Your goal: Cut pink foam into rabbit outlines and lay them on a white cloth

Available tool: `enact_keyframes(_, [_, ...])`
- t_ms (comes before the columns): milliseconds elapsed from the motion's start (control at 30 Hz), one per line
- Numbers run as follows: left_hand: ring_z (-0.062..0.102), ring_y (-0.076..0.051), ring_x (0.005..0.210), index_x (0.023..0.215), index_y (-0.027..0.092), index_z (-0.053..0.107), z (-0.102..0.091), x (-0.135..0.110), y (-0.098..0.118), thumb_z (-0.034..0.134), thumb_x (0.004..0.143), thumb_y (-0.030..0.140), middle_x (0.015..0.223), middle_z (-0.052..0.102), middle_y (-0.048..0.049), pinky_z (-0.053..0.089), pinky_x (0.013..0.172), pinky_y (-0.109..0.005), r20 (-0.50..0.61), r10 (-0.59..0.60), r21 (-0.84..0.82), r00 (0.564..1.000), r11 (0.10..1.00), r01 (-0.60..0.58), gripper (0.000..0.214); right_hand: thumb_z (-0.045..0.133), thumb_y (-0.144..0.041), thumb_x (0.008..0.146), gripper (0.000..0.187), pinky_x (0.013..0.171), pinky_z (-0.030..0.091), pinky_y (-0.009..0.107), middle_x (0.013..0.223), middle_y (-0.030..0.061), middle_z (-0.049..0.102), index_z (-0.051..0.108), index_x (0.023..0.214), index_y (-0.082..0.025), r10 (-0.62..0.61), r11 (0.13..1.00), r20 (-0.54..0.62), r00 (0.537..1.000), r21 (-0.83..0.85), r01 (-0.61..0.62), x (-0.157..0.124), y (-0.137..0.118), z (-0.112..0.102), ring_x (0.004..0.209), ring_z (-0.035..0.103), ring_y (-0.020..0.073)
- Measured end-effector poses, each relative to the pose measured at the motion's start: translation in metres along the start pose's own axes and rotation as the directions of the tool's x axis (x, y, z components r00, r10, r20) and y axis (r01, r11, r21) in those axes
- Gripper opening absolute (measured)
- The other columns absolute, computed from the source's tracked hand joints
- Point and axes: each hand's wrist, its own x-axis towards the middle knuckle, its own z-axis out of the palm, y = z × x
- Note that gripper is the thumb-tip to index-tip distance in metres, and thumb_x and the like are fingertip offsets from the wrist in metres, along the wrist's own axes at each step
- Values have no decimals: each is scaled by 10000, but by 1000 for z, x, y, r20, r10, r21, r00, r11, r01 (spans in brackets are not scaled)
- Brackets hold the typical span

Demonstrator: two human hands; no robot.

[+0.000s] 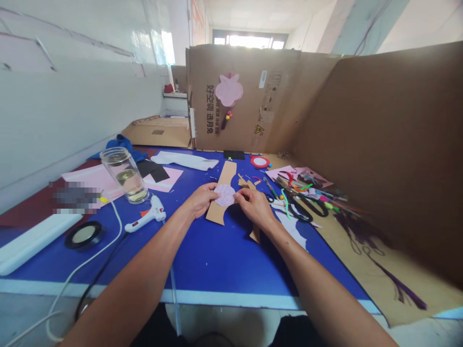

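Observation:
My left hand [200, 198] and my right hand [254, 205] meet over a small round pale pink cut-out [224, 195]. Both hands pinch its edges, the left one from the left side, the right one from the right. The pink piece lies on a long brown cardboard strip [224, 179] that rests on the blue table [202, 260]. A second cardboard scrap [255, 234] pokes out below my right wrist.
A white glue gun [146, 219] with its cord lies left of my hands, beside a clear glass jar [125, 174]. Black scissors [307, 205], pens and coloured scraps crowd the right. Cardboard walls [383, 144] stand behind and right. A black tape roll [84, 234] sits at left.

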Motion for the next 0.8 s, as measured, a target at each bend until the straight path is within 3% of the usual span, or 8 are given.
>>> enact_keyframes(200, [784, -211, 779, 1009, 113, 788, 0, 0, 2, 716, 685, -29, 917, 814, -116, 643, 784, -325, -13, 17, 9, 1000, 1000, -17, 361, 540, -324, 1029, 274, 758, 445, 316, 976, 44, 814, 803, 1029, -244, -27, 1000, -21, 999, 13, 27, 3, 10, -3, 889, 726, 248])
enact_keyframes(800, [763, -190, 747, 973, 135, 778, 0, 1, 0, 687, 655, -32, 877, 809, -88, 632, 764, -305, -24, 14, 39, 1000, 999, -13, 370, 558, -316, 1019, 267, 749, 446, 311, 963, 46, 819, 816, 1015, -248, -35, 999, -28, 999, -41, 34, 2, 10, -1, 870, 730, 240])
